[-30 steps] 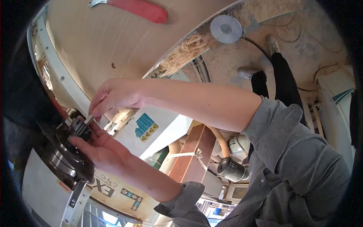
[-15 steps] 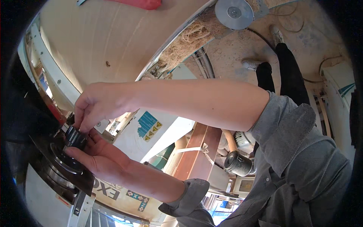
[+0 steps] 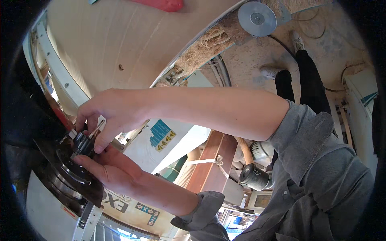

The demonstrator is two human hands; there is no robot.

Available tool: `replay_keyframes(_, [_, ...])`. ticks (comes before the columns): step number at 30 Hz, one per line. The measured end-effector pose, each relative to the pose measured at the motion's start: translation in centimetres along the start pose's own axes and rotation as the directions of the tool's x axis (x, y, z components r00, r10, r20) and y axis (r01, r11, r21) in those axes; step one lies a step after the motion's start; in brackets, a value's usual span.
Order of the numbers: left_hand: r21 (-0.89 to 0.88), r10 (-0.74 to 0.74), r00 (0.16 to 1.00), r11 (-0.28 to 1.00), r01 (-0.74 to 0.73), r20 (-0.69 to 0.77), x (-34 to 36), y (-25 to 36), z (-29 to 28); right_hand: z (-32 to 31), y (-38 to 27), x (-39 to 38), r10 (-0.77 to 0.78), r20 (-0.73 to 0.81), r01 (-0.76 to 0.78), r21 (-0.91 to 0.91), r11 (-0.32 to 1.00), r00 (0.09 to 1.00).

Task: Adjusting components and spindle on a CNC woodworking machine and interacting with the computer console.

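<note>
The black ribbed cylinder (image 3: 83, 141) is just above the dark round fitting (image 3: 76, 173); I cannot tell if they touch. Right of the fitting, the left hand (image 3: 116, 168) clamps the cylinder between thumb and fingers. Above the fitting, the right hand (image 3: 113, 110) arches around a slender metallic piece (image 3: 96, 128); whether it grips, I cannot tell. A slack hold could let this piece drop; uneven pressure could twist the cylinder askew.

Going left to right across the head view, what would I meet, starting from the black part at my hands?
Black ridged part → blue label with yellow triangles → reddish-brown beam → black canister → black trousers → pale cabinet.
</note>
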State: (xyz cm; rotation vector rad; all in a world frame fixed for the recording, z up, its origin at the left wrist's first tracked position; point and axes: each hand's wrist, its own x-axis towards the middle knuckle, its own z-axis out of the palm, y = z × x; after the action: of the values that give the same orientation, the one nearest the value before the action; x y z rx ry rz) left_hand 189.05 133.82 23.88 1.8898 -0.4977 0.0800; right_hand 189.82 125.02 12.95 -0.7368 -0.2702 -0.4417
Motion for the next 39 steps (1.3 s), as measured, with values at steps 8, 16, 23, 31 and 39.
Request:
replay_keyframes(8, [0.02, 0.018, 0.998, 1.0, -0.017, -0.055, -0.2, 0.0, 0.5, -0.1, 0.6, -0.4, -0.037, -0.021, 0.036, -0.043, 0.998, 0.999])
replay_keyframes(16, [0.051, -0.012, 0.999, 0.999, 0.015, -0.05, 0.1, 0.0, -0.4, -0.3, 1.0, 0.3, 0.06, 0.049, -0.066, 0.136, 0.988, 0.997])
replay_keyframes(23, [0.075, 0.023, 0.998, 0.997, -0.018, -0.063, -0.1, 0.1, 0.2, -0.1, 1.4, 0.5, 0.096, 0.039, -0.102, 0.231, 0.967, 0.995])
replay_keyframes(31, [-0.004, -0.064, 0.995, 0.998, 0.064, 0.071, 0.3, -0.2, -1.1, -0.5, 1.1, 0.1, 0.153, 0.03, -0.156, 0.218, 0.963, 0.988])
replay_keyframes(39, [0.014, -0.011, 0.999, 1.0, 0.011, 0.03, 0.2, -0.2, -0.6, -0.6, 1.0, 0.3, 0.052, 0.044, -0.056, 0.1, 0.993, 0.998])
